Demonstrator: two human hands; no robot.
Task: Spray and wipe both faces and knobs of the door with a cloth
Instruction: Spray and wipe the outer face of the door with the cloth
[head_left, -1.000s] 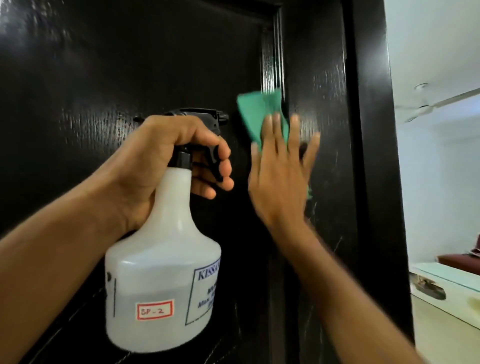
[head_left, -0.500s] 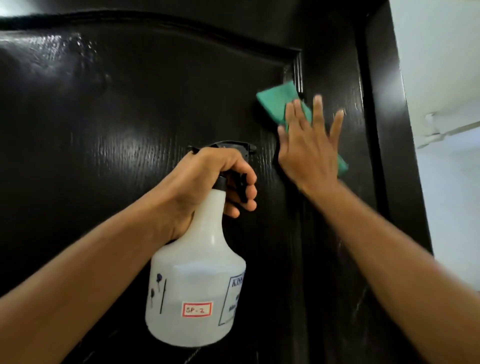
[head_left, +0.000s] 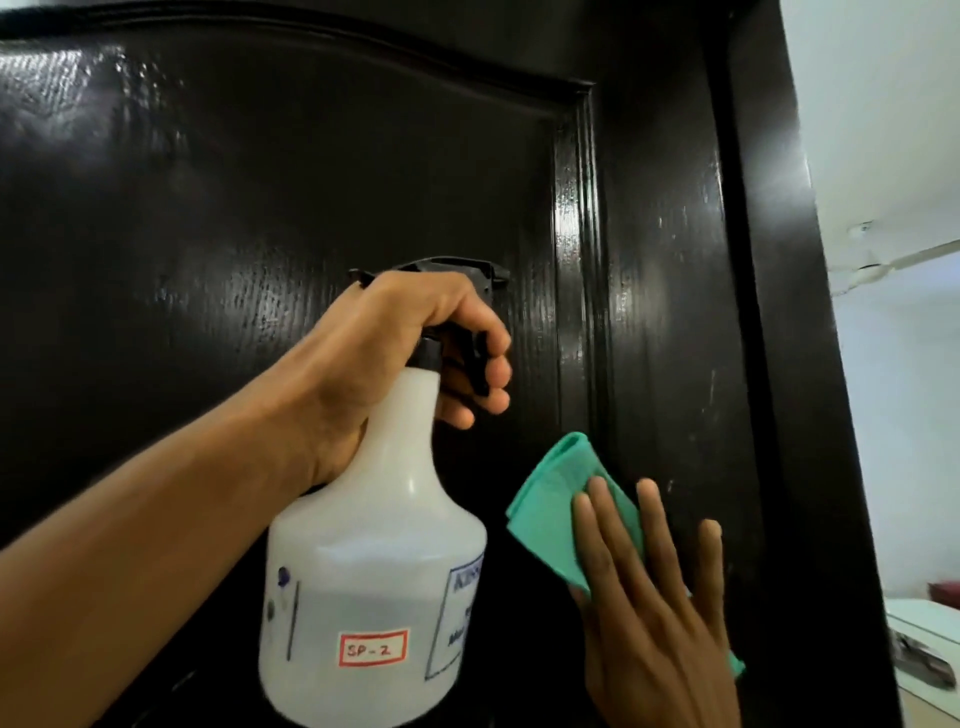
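While the left hand (head_left: 384, 364) curls around the white spray bottle's (head_left: 374, 597) black trigger at centre frame, the right hand (head_left: 654, 613), fingers spread flat, presses the green cloth (head_left: 561, 514) against the dark door (head_left: 260, 208) at lower right.

green cloth (head_left: 556, 514), white spray bottle (head_left: 374, 587), black door (head_left: 260, 182)

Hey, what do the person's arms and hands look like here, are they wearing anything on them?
Both forearms are bare as far as the view shows: no sleeves, gloves, watch or bracelets. The left hand and right hand show no rings on the fingers in view. The fingernails are short and plain.
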